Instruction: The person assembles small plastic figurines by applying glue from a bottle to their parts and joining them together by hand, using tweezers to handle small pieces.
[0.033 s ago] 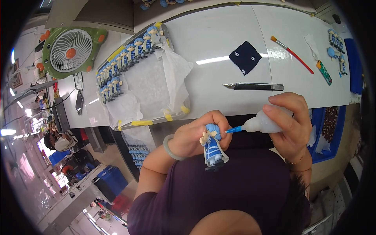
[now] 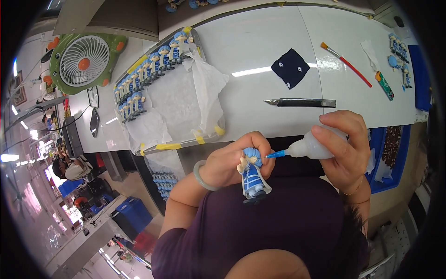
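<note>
My left hand [image 2: 230, 160] is closed around the blue-haired figurine [image 2: 252, 177], thumb and fingers pinching it at the head and upper body, so that its blue-and-white coat and dark shoes hang below my grip, slightly tilted, in front of my dark shirt [image 2: 278, 218]. My right hand [image 2: 346, 149] is curled about a white squeeze bottle [image 2: 310, 148], its blue nozzle [image 2: 277, 154] pointing left, right beside the figurine's head, though I cannot tell whether the tip touches.
</note>
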A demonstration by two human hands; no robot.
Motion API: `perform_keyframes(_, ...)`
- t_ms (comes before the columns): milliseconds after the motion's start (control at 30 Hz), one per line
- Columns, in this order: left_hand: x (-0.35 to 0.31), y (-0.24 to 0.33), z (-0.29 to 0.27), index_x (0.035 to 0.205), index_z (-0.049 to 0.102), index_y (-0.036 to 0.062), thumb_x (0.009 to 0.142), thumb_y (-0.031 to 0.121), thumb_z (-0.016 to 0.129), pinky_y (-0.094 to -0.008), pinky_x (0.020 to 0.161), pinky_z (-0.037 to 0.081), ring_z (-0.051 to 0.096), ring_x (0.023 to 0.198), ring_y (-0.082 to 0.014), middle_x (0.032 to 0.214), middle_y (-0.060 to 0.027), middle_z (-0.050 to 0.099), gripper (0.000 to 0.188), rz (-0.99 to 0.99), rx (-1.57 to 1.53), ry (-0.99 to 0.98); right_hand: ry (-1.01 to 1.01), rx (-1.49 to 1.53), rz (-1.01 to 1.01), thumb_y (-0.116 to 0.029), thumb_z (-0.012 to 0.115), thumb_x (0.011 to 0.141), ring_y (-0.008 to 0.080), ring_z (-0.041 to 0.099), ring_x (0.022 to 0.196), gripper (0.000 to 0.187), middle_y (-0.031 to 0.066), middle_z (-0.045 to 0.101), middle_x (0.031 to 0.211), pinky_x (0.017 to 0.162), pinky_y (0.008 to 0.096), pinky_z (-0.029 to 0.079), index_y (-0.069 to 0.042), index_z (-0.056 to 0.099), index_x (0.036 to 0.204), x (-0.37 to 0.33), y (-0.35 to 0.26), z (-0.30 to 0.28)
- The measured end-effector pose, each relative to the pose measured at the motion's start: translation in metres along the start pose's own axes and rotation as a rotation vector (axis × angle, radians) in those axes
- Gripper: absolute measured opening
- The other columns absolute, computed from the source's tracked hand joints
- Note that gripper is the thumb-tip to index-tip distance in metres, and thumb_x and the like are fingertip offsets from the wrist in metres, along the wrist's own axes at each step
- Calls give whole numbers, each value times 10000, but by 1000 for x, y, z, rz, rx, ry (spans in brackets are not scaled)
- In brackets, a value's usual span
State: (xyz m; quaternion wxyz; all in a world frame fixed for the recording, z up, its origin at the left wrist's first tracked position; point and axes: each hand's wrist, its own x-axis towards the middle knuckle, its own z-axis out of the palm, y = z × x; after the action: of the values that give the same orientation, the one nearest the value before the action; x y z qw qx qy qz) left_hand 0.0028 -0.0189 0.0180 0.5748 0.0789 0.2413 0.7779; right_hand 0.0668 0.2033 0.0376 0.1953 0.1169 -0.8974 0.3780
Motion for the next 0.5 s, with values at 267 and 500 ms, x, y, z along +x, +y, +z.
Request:
perform_keyframes(267,-1,-1,3,948,402,20,849,453,418,-258,621,376,433,713,-162,806,-106,469,444,6,53,62,-28,-162,-87,-7,648,582,261,501,869,383,71,519,999,706,326,449,-132,612,942,2,-15,-11)
perform_keyframes(500,0,-2,2,931,398,21,848,459,415,-261,615,373,427,687,-157,777,-96,471,446,29,43,60,-21,-223,-148,-62,686,597,240,473,907,381,45,493,1027,703,311,443,-178,610,952,-1,-17,-12)
